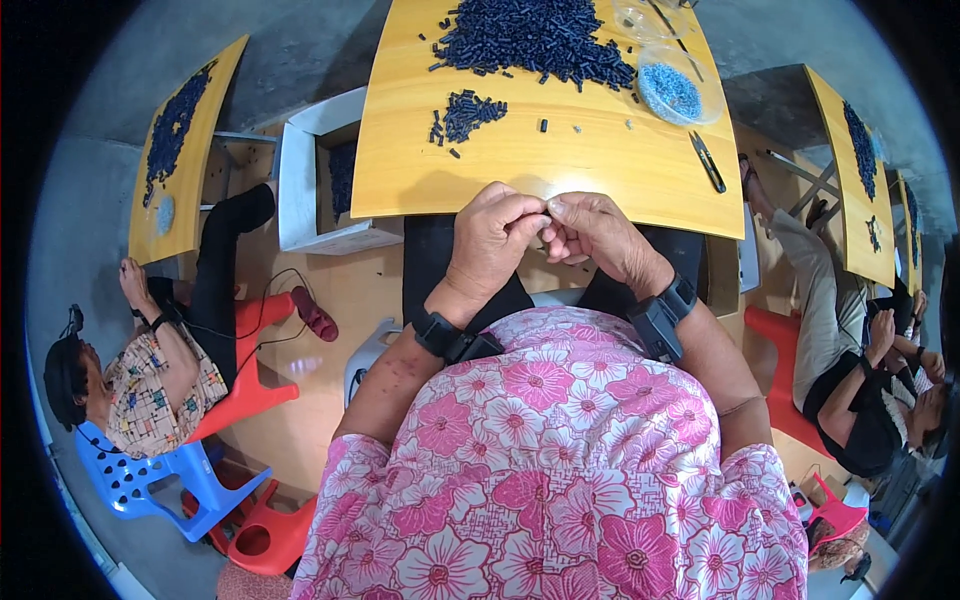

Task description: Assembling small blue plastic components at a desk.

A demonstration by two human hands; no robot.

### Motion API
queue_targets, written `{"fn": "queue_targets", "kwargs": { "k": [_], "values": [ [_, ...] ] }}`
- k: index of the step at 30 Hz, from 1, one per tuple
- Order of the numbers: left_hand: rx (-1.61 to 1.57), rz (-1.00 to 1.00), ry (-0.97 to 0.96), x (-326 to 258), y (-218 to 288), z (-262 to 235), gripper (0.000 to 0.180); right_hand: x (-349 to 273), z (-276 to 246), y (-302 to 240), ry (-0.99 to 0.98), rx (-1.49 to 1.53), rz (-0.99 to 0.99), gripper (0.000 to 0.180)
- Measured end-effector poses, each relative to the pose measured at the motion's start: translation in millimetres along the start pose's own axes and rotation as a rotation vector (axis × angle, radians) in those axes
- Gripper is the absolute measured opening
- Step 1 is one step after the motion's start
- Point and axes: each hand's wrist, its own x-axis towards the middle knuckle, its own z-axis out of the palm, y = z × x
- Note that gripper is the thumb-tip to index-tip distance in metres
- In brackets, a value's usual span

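Note:
Just over the near edge of the yellow table (620, 190), my two hands meet fingertip to fingertip. Thumb and forefinger of my left hand (497, 232) are pinched together. Against them press the pinched fingertips of my right hand (603, 236), its other fingers curled below. Whatever lies between the fingertips is too small and covered to name. Beyond my hands, one short dark cylindrical piece (543, 126) lies alone, with a tiny pale piece (577, 128) to its right. A small heap of dark cylindrical pieces (468, 117) lies farther left.
A large pile of dark pieces (535, 40) covers the table's far part. A clear round tub (672, 88) holds small blue pieces, near black-handled thread snips (707, 162). An open white box (305, 190) stands left of the table. People sit at other tables on both sides.

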Motion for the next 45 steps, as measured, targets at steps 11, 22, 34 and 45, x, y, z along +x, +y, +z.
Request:
{"fn": "queue_targets", "kwargs": {
  "k": [11, 22, 34, 45],
  "values": [
    [-0.020, 0.034, 0.026, 0, -3, 3, 0.009, 3, 3, 11, -0.053, 0.117, -0.055, 0.025],
    [-0.490, -0.258, -0.234, -3, -18, 3, 0.045, -6, 15, -8, 0.064, -0.299, -0.157, 0.020],
    [-0.418, -0.207, -0.270, -1, -1, -4, 0.045, -15, 31, -16, 0.111, -0.704, -0.466, 0.021],
    [-0.452, -0.181, -0.197, -3, -1, 0, 0.045, -12, 30, -12, 0.118, -0.688, -0.467, 0.019]
  ]
}}
